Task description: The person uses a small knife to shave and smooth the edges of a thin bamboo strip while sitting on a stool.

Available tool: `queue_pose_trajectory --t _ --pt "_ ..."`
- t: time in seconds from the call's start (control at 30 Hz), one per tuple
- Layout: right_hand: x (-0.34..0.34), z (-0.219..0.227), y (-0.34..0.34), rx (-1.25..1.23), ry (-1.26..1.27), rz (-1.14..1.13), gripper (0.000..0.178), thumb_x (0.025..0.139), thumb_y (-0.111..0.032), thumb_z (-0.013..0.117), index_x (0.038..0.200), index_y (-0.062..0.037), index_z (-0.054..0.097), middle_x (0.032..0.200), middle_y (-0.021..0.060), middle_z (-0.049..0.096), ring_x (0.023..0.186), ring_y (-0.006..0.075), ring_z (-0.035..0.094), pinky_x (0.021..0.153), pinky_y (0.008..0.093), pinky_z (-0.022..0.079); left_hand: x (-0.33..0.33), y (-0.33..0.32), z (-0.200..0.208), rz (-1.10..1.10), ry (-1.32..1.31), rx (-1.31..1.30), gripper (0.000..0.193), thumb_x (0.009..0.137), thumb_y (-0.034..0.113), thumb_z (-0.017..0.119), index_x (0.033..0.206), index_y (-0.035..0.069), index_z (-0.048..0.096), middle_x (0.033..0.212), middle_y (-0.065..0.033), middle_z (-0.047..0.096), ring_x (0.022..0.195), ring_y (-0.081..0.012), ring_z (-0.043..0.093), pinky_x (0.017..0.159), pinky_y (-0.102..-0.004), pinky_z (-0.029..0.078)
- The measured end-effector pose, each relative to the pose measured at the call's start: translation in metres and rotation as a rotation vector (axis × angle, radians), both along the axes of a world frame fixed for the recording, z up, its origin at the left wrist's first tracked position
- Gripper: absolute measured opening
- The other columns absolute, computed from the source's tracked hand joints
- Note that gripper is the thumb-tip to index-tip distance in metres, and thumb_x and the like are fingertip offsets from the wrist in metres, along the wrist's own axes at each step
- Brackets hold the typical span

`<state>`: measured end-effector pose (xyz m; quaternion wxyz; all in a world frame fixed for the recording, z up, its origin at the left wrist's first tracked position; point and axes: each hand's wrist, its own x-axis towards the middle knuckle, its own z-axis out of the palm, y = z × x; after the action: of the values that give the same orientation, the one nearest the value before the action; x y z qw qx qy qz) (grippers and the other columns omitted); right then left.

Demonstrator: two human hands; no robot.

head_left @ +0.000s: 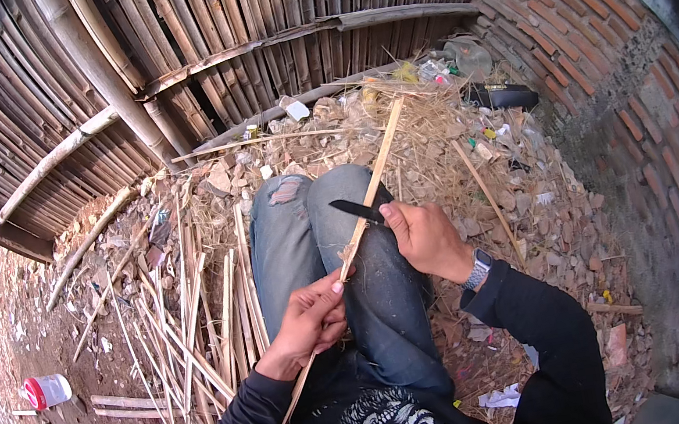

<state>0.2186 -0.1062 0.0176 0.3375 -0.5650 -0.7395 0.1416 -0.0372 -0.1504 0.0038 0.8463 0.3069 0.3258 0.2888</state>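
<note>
The person sat with a long pale strip (pixel 385 155) slanting over the knees, and a dark knife (pixel 354 210) lay across it. The long axis of the strip went from the far end, ahead and somewhat to the right, back toward the body and to the left, where its near end passed by the left forearm. The left hand (pixel 318 315) was closed on the strip with the thumb on top, at a place below the blade, so this hand was nearer to the body. The right hand (pixel 427 238) was closed around the handle of the knife, just beside the right edge of the strip and farther up along it. The blade pointed to the left and crossed the strip at a wide angle; whether its edge was sunk in the strip, one could not tell. Between the blade and the left hand, some curled fibres (pixel 348 256) hung on the strip, above the jeans (pixel 282 232). The free part of the strip, beyond the knife, pointed away from both hands. On the ground to the left lay a loose heap of similar sticks (pixel 230 318), well apart from the right hand.
</note>
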Motion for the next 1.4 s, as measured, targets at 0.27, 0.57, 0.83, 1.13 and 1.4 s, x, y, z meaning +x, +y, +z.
queue_pose_trajectory --t 0.27,0.57,0.83,1.13,1.4 --pt "0.002 0.012 -0.014 -0.465 0.179 0.13 0.055 0.111 -0.041 0.044 0.082 0.0017 0.062 0.055 0.018 0.052 0.049 0.0346 0.057 0.054 0.0487 0.042 0.005 0.008 0.004 -0.06 -0.096 -0.136 0.04 0.111 0.026 0.051 0.146 0.007 0.054 0.065 0.0053 0.03 0.043 -0.0035 0.027 0.035 -0.0207 0.023" --pt "0.004 0.028 -0.002 -0.534 0.638 0.083 0.053 0.103 -0.046 0.064 0.074 -0.0013 0.066 0.061 -0.005 0.057 0.053 0.0091 0.048 0.05 0.0313 0.037 0.004 0.004 0.005 -0.007 0.132 0.249 0.043 0.112 0.019 0.049 0.154 0.008 0.049 0.07 0.007 0.043 0.047 -0.0026 0.034 0.042 -0.0214 0.028" --pt "-0.018 0.04 -0.004 -0.202 0.2 0.17 0.018 0.09 -0.019 0.075 0.09 -0.0002 0.073 0.067 0.0196 0.065 0.055 0.0307 0.063 0.055 0.0393 0.047 0.015 -0.001 -0.008 0.114 0.346 0.517 0.043 0.109 0.014 0.057 0.148 0.0 0.054 0.077 0.008 0.052 0.07 -0.0018 0.044 0.061 -0.0211 0.039" --pt "-0.034 0.046 -0.055 -0.139 0.2 0.261 0.016 0.087 -0.011 0.075 0.08 -0.0012 0.064 0.062 0.0179 0.061 0.057 0.0333 0.066 0.053 0.0403 0.047 0.006 0.032 -0.015 0.291 0.332 0.303 0.041 0.111 0.028 0.053 0.145 0.006 0.058 0.062 0.0071 0.046 0.045 -0.0026 0.039 0.039 -0.0215 0.03" --pt "0.015 0.041 -0.009 0.01 0.254 -0.075 0.04 0.106 -0.031 0.059 0.082 0.0013 0.064 0.058 0.0144 0.054 0.052 0.029 0.055 0.054 0.0405 0.042 0.005 -0.004 0.011 0.102 0.29 0.297 0.044 0.11 0.022 0.055 0.153 0.01 0.051 0.068 0.0076 0.046 0.047 -0.0016 0.038 0.04 -0.0206 0.03"
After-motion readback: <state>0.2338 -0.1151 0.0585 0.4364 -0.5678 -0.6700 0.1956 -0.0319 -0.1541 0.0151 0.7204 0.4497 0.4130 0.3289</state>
